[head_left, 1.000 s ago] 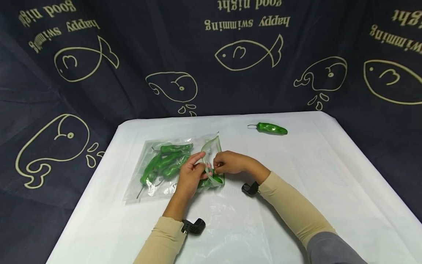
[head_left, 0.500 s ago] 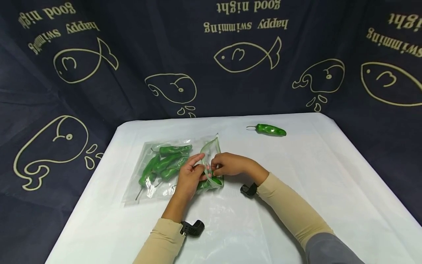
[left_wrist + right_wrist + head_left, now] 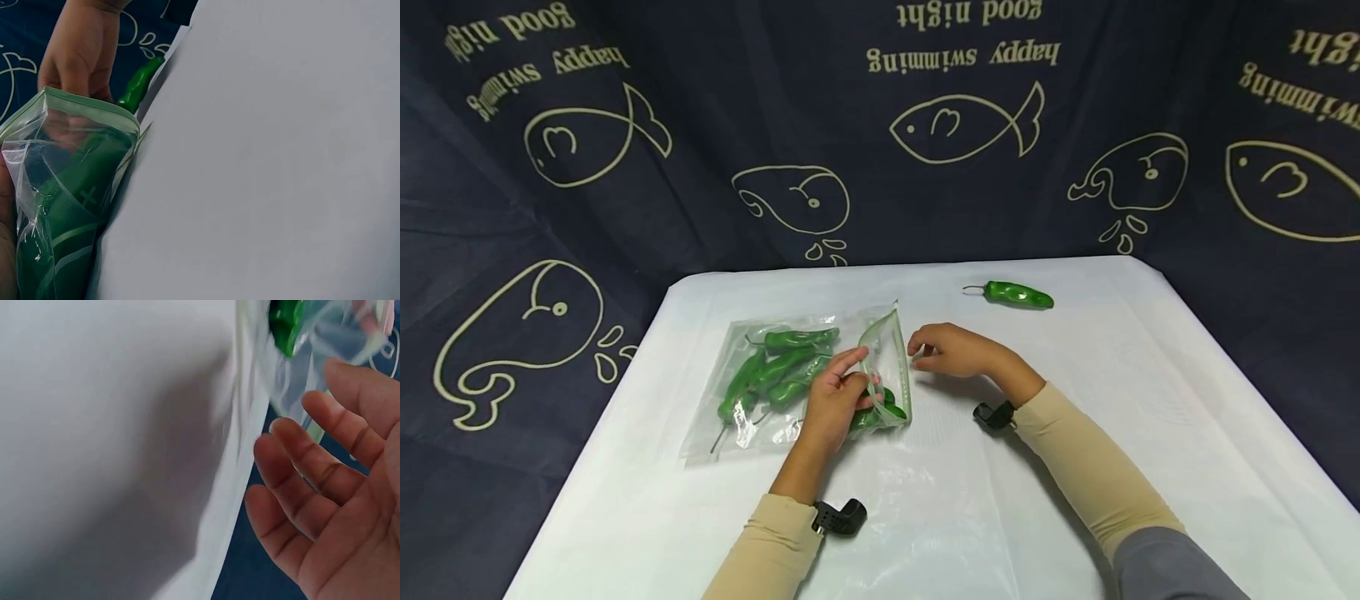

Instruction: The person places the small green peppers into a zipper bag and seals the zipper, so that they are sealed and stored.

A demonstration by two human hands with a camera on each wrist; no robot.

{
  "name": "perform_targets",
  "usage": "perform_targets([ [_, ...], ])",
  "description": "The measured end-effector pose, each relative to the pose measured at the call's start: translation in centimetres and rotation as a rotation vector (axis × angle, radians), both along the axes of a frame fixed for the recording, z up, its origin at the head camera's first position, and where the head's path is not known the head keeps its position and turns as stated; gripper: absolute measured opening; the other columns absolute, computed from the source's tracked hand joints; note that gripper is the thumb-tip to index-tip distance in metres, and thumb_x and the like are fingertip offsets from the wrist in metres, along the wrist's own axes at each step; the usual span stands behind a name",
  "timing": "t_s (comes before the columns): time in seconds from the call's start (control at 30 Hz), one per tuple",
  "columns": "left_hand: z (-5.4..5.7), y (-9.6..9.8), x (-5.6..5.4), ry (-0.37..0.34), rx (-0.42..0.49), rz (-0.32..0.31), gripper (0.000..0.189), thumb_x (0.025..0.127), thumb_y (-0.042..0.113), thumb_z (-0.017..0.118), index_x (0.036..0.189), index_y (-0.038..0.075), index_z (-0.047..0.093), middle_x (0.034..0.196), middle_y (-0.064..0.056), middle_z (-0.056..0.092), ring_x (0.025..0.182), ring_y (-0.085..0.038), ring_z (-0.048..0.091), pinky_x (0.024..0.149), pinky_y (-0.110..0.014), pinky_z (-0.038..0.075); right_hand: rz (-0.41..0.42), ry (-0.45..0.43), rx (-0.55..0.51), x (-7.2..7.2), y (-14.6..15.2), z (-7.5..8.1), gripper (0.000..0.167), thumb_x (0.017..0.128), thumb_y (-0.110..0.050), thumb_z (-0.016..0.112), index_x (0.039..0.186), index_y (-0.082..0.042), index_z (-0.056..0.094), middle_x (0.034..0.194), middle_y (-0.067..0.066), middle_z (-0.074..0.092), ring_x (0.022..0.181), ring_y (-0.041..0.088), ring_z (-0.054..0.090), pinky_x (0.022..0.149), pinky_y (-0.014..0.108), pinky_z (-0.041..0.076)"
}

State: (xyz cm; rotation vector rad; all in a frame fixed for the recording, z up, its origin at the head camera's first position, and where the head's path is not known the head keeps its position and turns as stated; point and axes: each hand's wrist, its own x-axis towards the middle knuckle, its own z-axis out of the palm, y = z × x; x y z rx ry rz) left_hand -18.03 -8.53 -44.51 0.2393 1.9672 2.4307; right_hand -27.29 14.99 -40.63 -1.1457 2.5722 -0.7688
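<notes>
A clear zip bag (image 3: 700,437) with a green-edged mouth lies on its side, several green peppers (image 3: 786,367) inside. My left hand (image 3: 829,408) holds the bag at its mouth, thumb on the outside and some fingertips showing through the plastic, so the opening gapes to the right. Just right of that opening hovers my right hand (image 3: 955,350), fingers loosely bent and nothing in them; the right wrist view shows its bare palm (image 3: 350,550). Near the mouth, pepper ends (image 3: 891,408) show inside the bag. One loose green pepper (image 3: 1017,294) lies farther back to the right.
A white-covered table (image 3: 1075,358) bears everything. Behind it hangs a dark blue curtain (image 3: 865,233) with fish and whale drawings. Black wrist cameras, one on the left wrist (image 3: 841,517) and one on the right (image 3: 994,415), stick out beside the sleeves.
My right hand has drawn back out of the bag's mouth, up and to the right, and its fingers have loosened. The left hand and the loose pepper stay in place.
</notes>
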Motion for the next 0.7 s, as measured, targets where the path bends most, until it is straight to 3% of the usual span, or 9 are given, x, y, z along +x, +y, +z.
perform_targets([
  [0.43,0.1,0.1,0.0,-0.057,-0.002,0.005,0.045,0.098,-0.005,0.05,0.143,-0.004,0.048,0.144,-0.004,0.043,0.084,-0.014,0.067,0.067,-0.022,0.059,-0.198,0.166,0.037,-3.0,7.1,-0.1,0.026,0.096,-0.01,0.063,0.118,0.003,0.065,0.12,0.017,0.062,0.115,0.037,0.056,0.098,0.05,0.046],
  [0.7,0.1,0.3,-0.1,-0.043,-0.003,0.001,0.047,0.097,-0.005,0.05,0.143,-0.006,0.047,0.145,-0.009,0.042,0.082,-0.012,0.067,0.066,-0.021,0.058,-0.387,0.19,0.024,-5.1,11.5,-0.2,0.029,0.097,-0.011,0.063,0.121,0.004,0.063,0.13,0.021,0.054,0.126,0.04,0.047,0.107,0.055,0.037],
])
